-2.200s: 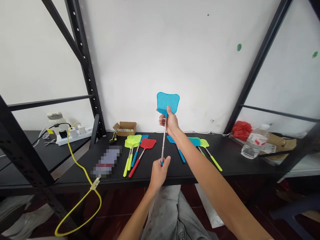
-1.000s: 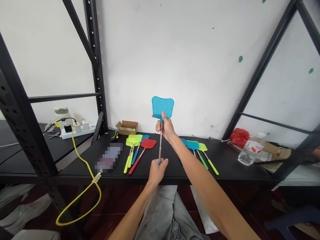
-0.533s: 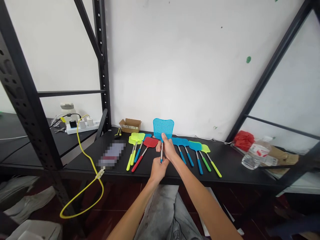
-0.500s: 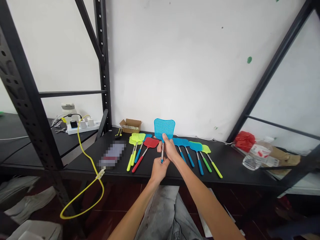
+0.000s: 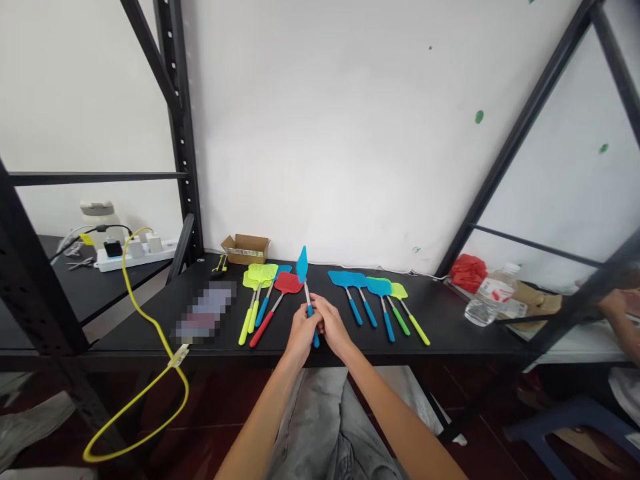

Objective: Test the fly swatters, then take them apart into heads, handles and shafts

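Both my hands are closed round a blue fly swatter (image 5: 302,265), whose head is turned nearly edge-on. My left hand (image 5: 301,332) wraps the blue handle from the left, while my right hand (image 5: 330,323) grips it from the right; part of the handle is hidden by fingers. On the black shelf to the left lie a red fly swatter (image 5: 289,283), yellow-green fly swatters (image 5: 263,273) and a partly covered blue one. To the right rests an overlapping row: blue fly swatters (image 5: 379,287) and a yellow-green one (image 5: 399,291), with a green handle among them.
An open cardboard box (image 5: 246,248) stands by the wall, near a black-and-yellow tool (image 5: 219,267). A blurred flat object (image 5: 205,312) joins a yellow cable (image 5: 163,340). At right are a plastic bottle (image 5: 493,293), a red bag (image 5: 468,272) and another person's arm (image 5: 623,320).
The blue fly swatter has turned from face-on to nearly edge-on. My right hand has moved down from the shaft near the head to the handle, beside my left. The view has shifted right.
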`<state>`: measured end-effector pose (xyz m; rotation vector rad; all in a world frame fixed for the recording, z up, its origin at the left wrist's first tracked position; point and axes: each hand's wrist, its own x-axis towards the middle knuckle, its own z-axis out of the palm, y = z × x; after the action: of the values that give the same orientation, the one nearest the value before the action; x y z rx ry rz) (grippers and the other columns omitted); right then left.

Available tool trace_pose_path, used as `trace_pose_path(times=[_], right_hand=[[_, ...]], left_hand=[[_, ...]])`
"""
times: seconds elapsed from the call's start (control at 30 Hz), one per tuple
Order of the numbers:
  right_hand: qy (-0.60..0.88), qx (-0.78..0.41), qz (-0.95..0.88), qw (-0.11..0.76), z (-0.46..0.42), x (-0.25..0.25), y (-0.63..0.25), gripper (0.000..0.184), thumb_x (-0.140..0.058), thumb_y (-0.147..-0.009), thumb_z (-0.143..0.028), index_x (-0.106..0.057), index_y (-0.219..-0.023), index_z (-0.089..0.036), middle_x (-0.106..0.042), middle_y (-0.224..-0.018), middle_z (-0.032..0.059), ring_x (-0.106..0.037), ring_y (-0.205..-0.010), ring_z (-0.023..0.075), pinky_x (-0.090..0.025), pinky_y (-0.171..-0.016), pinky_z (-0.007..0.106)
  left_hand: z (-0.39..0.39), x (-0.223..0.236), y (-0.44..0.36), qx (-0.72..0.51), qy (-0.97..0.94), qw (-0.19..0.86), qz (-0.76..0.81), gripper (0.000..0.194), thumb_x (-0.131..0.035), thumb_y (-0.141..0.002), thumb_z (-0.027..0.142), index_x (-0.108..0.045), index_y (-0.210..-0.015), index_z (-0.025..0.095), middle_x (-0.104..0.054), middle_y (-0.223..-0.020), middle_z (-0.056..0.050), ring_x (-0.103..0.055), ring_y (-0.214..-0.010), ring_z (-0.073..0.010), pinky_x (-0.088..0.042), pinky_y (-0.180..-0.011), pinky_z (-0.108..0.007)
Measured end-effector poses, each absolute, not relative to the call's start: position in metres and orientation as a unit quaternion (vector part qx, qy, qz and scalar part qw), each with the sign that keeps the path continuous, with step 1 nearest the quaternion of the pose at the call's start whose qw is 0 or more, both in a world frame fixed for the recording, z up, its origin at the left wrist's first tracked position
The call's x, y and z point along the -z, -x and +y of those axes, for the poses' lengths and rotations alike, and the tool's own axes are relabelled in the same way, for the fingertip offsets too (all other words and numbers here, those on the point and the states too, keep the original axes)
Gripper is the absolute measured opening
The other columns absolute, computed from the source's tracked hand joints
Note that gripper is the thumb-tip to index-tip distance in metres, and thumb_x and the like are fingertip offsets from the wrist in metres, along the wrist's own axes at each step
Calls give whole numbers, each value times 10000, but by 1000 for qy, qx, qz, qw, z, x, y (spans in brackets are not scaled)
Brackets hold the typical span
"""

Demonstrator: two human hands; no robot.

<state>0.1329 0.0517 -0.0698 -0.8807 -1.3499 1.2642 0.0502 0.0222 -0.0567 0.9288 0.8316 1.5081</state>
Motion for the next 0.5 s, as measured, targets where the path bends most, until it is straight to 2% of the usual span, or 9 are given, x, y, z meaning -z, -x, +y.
trace_pose_path(times=[0.07,0.13,0.23,0.3,0.4,0.5], right_hand=[[385,-502,-550,545,52,71,-132,516,-542,-831,-551,-625,-1242,-251,-684,-1118,68,-653,-847,204,-491,-597,265],[392,-482,-544,564,51,72,-133,539,-543,-832,-551,-606,-1273,-247,-661,-1203,77,-636,-1027,241,-523,-748,310],[396,-468,-534,582,48,76,-136,562,-544,-841,-546,-574,-1314,-243,-614,-1298,86,-570,-1187,269,-499,-904,370],[395,-470,-513,600,44,78,-139,562,-537,-851,-545,-563,-1328,-249,-567,-1363,82,-525,-1252,272,-472,-966,387],[395,-467,-479,630,37,82,-145,551,-521,-865,-541,-557,-1332,-251,-522,-1413,68,-471,-1310,259,-415,-1045,388],[390,-462,-464,648,28,89,-149,547,-518,-870,-534,-557,-1331,-242,-519,-1416,68,-454,-1326,252,-386,-1077,386]], left_hand=[[23,56,-49,-642,-390,560,348,230,-676,-661,298,-554,-804,166,-531,-624,44,-501,-526,-76,-399,-514,-182],[24,55,-46,-631,-410,566,337,246,-656,-690,312,-596,-872,157,-578,-678,18,-551,-591,-100,-432,-570,-200],[23,55,-42,-596,-494,529,347,331,-575,-778,330,-623,-1050,149,-651,-812,-39,-619,-746,-154,-477,-687,-247],[23,57,-43,-567,-564,460,387,437,-507,-842,353,-572,-1228,157,-671,-1012,-91,-631,-921,-197,-482,-806,-294],[24,64,-49,-518,-637,348,453,584,-430,-908,404,-394,-1436,159,-514,-1383,-154,-487,-1262,-253,-375,-1037,-374],[24,71,-54,-473,-682,295,474,651,-384,-938,450,-294,-1495,126,-329,-1534,-162,-279,-1423,-277,-228,-1145,-427]])
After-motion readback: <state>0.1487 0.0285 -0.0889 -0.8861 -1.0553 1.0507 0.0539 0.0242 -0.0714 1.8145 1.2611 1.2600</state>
